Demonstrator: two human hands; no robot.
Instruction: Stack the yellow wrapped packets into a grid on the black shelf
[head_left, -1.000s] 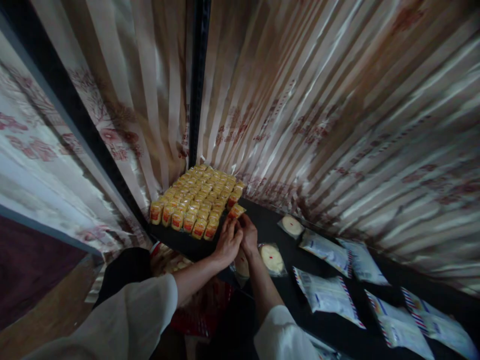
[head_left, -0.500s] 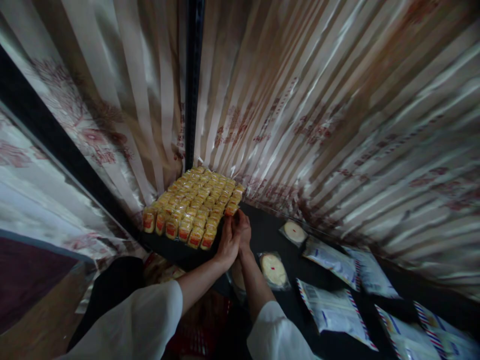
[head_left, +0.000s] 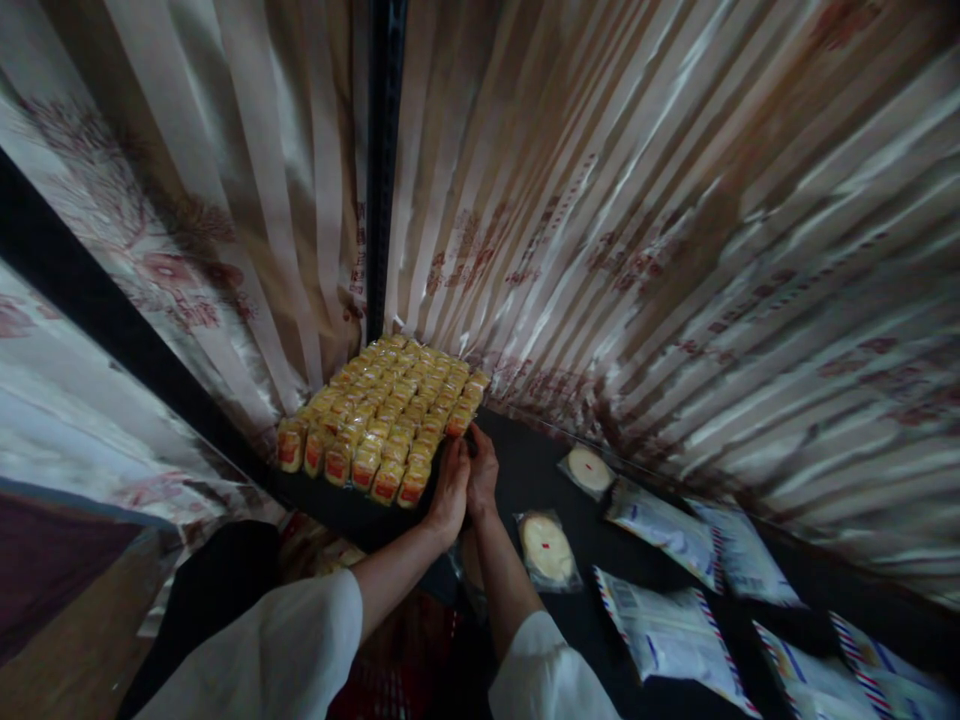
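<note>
Small yellow wrapped cakes (head_left: 390,420) with red labels stand packed in rows on a black surface, forming a block in the corner. At the front end of its right-hand row are both of my hands, side by side with the fingers pointing away from me. My left hand (head_left: 449,488) has its fingers stretched out, their tips close against the end cake. My right hand (head_left: 482,472) is beside it, fingers extended and slightly curved, near the same cake. A narrow dark gap shows between the hands. Nothing held is visible, though the palms are hidden.
To the right lie two round pale flatbreads in clear wrappers, a near one (head_left: 547,545) and a farther one (head_left: 589,468). Beyond them are several white-blue packets (head_left: 671,625) with striped edges. Printed plastic sheeting (head_left: 525,250) and a dark upright post (head_left: 379,170) stand behind.
My hands have drawn back slightly from the row's end and parted a little. The view has shifted slightly; the cake rows keep their arrangement.
</note>
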